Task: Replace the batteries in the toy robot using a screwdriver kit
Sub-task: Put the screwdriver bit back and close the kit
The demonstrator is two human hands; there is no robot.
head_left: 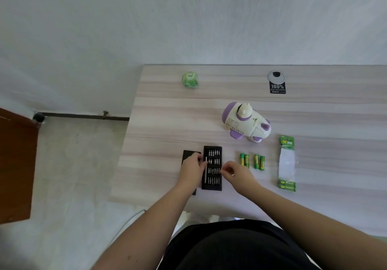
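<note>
Here both hands' fingers [222, 171] touch the open screwdriver kit [212, 168].

Pale wood-grain table [314, 112], matt; glossy plastic toy robot [247, 123]; shiny metal bits [214, 166].

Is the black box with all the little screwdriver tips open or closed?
Open. The screwdriver kit shows its rows of bits and the silver driver handle, and its black lid lies beside it, under the left hand.
</note>
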